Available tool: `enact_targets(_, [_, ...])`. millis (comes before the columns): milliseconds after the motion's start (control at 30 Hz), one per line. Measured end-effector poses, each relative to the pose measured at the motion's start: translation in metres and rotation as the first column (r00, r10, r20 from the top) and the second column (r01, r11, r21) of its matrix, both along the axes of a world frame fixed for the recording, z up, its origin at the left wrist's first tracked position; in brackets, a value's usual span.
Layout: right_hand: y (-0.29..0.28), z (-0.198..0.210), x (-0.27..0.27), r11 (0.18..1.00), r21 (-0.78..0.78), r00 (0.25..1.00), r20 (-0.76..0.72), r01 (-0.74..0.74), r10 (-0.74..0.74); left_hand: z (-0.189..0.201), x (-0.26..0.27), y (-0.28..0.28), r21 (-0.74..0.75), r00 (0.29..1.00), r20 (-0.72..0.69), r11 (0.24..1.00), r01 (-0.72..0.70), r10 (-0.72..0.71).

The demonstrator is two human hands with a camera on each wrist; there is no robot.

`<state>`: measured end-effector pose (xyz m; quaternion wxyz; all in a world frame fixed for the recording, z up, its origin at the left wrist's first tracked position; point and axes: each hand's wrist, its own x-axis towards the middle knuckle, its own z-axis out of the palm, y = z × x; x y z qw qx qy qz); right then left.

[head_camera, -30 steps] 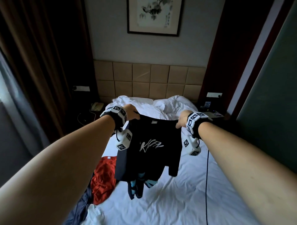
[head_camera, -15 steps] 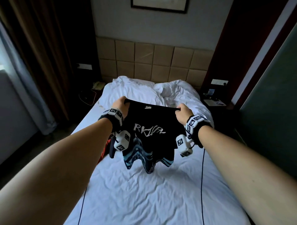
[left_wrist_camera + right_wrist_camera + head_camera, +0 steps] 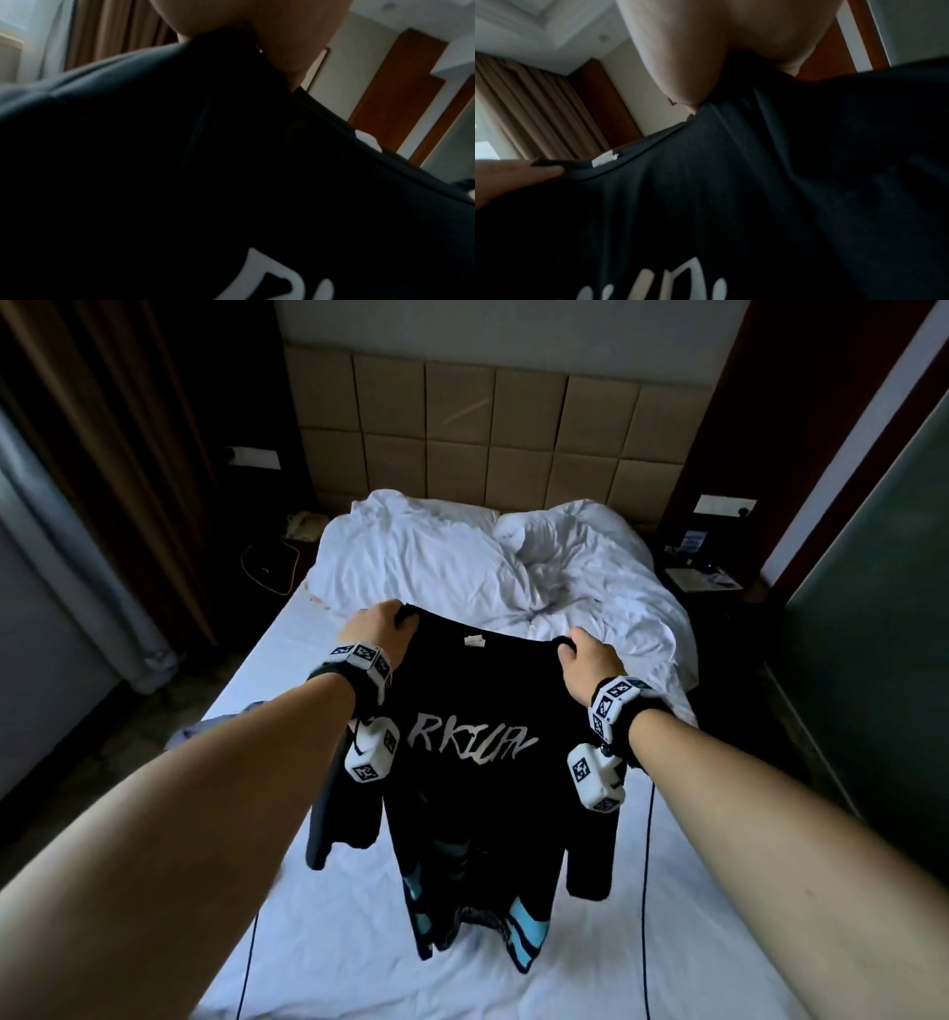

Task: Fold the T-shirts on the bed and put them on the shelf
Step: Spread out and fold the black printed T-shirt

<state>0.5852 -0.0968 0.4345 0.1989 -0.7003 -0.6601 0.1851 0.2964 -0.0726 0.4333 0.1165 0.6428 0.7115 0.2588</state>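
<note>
A black T-shirt (image 3: 477, 793) with white lettering and a blue-patterned hem hangs in the air over the bed (image 3: 359, 963), its print side towards me. My left hand (image 3: 377, 625) grips its left shoulder and my right hand (image 3: 585, 657) grips its right shoulder, both arms stretched forward. Both sleeves droop down at the sides. In the left wrist view the black T-shirt (image 3: 205, 172) fills the frame under my left hand (image 3: 257, 30). The right wrist view shows the black T-shirt (image 3: 757, 192) with its white neck label, pinched by my right hand (image 3: 718, 60).
A crumpled white duvet and pillows (image 3: 488, 557) lie at the head of the bed, before a padded headboard (image 3: 488, 428). Brown curtains (image 3: 102, 454) hang at the left. A nightstand with a telephone (image 3: 305, 526) stands at the left, another nightstand (image 3: 703, 577) at the right.
My hands have brought the black T-shirt lower and nearer to me, with its shoulders spread wider. My view has tilted down and the red shirt at the left is out of sight.
</note>
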Motion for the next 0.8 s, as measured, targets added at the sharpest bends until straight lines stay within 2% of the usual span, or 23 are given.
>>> enact_targets(100, [0.033,-0.032,-0.003,0.995,-0.099,0.998,0.060,0.010,-0.004,-0.032,-0.003,0.035,-0.078,0.991,-0.129,0.997,0.019,-0.029])
enact_targets(167, [0.061,-0.057,-0.007,0.985,-0.174,0.995,0.095,0.017,0.000,-0.060,-0.005,0.061,-0.134,0.984,-0.166,0.990,0.042,-0.064])
enact_targets(333, [0.135,-0.136,-0.020,0.967,-0.245,0.985,0.169,0.068,-0.027,-0.145,-0.014,0.135,-0.285,0.983,-0.126,0.954,0.091,-0.132])
enact_targets(533, [0.202,-0.228,-0.032,0.956,-0.263,0.982,0.166,0.130,-0.088,-0.236,-0.018,0.208,-0.405,0.983,-0.103,0.909,0.100,-0.154])
enact_targets(667, [0.217,-0.274,-0.032,0.918,-0.342,0.976,0.151,0.200,-0.156,-0.285,-0.012,0.229,-0.459,0.989,-0.104,0.887,0.049,-0.109])
enact_targets(800, [0.207,-0.304,-0.030,0.881,-0.407,0.968,0.163,0.241,-0.190,-0.321,-0.003,0.218,-0.556,0.993,-0.072,0.830,0.036,-0.091])
